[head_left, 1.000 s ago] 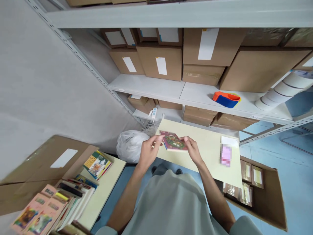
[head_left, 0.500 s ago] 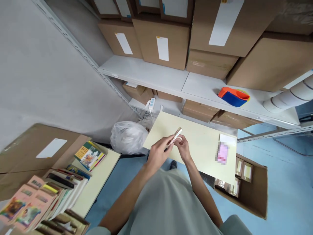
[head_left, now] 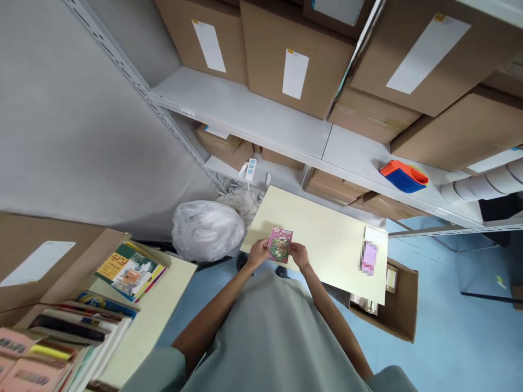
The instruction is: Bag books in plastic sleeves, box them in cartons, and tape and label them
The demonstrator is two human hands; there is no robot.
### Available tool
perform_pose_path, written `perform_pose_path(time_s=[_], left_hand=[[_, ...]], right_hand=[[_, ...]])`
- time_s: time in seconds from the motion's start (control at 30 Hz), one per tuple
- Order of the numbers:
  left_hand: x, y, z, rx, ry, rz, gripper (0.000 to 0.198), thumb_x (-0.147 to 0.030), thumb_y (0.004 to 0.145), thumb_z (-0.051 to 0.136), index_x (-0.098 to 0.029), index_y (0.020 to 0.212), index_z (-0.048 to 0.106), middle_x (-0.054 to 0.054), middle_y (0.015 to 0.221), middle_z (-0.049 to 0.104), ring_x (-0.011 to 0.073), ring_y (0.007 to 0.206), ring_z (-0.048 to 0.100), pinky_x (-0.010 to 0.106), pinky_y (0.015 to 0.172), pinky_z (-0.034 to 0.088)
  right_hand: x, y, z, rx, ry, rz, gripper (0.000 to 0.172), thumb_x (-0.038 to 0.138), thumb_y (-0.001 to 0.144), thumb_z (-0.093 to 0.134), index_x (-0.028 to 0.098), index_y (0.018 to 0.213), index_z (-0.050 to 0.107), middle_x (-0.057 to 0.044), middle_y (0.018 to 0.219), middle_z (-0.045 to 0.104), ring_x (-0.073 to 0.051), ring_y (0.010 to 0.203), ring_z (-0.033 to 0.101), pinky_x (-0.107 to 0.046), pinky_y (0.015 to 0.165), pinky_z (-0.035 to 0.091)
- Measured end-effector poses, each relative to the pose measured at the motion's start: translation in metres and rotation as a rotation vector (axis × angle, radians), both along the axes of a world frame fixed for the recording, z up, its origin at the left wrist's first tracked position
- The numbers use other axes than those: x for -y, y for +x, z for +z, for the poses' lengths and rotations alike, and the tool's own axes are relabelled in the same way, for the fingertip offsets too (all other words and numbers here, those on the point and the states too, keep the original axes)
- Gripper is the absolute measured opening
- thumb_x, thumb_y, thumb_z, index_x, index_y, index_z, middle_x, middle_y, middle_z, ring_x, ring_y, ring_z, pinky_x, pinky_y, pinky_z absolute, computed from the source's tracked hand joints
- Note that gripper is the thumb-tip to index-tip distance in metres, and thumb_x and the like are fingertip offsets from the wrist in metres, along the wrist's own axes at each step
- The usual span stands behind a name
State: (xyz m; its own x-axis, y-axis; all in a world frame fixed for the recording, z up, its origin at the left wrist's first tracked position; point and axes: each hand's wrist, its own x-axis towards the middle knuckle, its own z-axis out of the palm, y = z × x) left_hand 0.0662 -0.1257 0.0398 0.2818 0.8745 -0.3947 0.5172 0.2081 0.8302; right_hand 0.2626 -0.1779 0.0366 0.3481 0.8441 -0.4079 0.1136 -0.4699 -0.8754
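This is a stockroom or small warehouse for books. Grey metal shelving point(head_left: 261, 117) runs along the wall, packed with sealed cardboard boxes point(head_left: 261, 65), each bearing a white label point(head_left: 295, 73). A tape dispenser point(head_left: 402, 177) and white rolls point(head_left: 482, 185) lie on the shelf, an open carton point(head_left: 404, 305) stands on the blue floor point(head_left: 449, 337) beside a pale table point(head_left: 327, 239), and stacks of books point(head_left: 61, 332) crowd a second table point(head_left: 163, 305) at the left, of a kind with the picture book point(head_left: 280, 245) held over the pale one.

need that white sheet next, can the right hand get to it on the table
Probably yes. The left hand also holds the small pink book, so the right hand could let go, and only bare cream tabletop lies between it and the white sheet.
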Motion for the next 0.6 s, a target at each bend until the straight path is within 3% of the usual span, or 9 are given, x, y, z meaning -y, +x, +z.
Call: perform_pose_path(time_s=[0.1,0.23,0.37,0.47,0.6], left_hand=[[-0.034,-0.009,0.002,0.011,0.025,0.009,0.051,-0.006,0.081,0.06,-0.018,0.126,0.081,0.014,0.125,0.081,0.0234,0.096,0.077,0.034,0.091,0.063],[-0.083,-0.01,0.009,0.082,0.14,-0.036,0.06,-0.002,0.087,0.055,-0.018,0.142,0.075,0.015,0.139,0.076,0.0228,0.105,0.078,0.034,0.098,0.063],[-0.112,-0.017,0.007,-0.019,0.246,-0.137,0.062,-0.005,0.093,0.056,-0.018,0.152,0.067,0.015,0.15,0.071,0.0247,0.123,0.076,0.035,0.104,0.063],[-0.119,-0.043,-0.009,-0.164,0.241,-0.175,0.055,-0.011,0.096,0.06,-0.019,0.15,0.068,0.014,0.149,0.072,0.0275,0.13,0.072,0.039,0.114,0.059],[-0.121,-0.105,-0.045,-0.296,0.143,-0.167,0.05,-0.016,0.098,0.058,-0.014,0.147,0.069,0.019,0.143,0.074,0.0337,0.133,0.07,0.044,0.119,0.055]], right_hand=[[-0.033,-0.002,0.005,0.054,0.004,-0.034,0.018,0.043,0.071,0.081,0.028,0.076,0.073,-0.002,0.075,0.081,-0.029,0.082,0.08,-0.043,0.079,0.067],[-0.075,0.005,0.014,0.121,0.029,-0.079,0.033,0.049,0.073,0.079,0.025,0.095,0.078,-0.008,0.097,0.086,-0.03,0.099,0.082,-0.045,0.094,0.067],[-0.091,0.005,0.017,0.272,-0.018,-0.073,0.039,0.05,0.083,0.073,0.022,0.11,0.079,-0.012,0.119,0.085,-0.03,0.113,0.081,-0.045,0.104,0.064],[-0.085,-0.013,0.009,0.329,-0.102,-0.054,0.037,0.049,0.086,0.07,0.022,0.11,0.079,-0.013,0.119,0.085,-0.032,0.115,0.081,-0.046,0.105,0.064],[-0.065,-0.055,-0.009,0.294,-0.194,-0.015,0.034,0.048,0.086,0.071,0.022,0.106,0.079,-0.012,0.11,0.086,-0.033,0.11,0.083,-0.048,0.102,0.066]])
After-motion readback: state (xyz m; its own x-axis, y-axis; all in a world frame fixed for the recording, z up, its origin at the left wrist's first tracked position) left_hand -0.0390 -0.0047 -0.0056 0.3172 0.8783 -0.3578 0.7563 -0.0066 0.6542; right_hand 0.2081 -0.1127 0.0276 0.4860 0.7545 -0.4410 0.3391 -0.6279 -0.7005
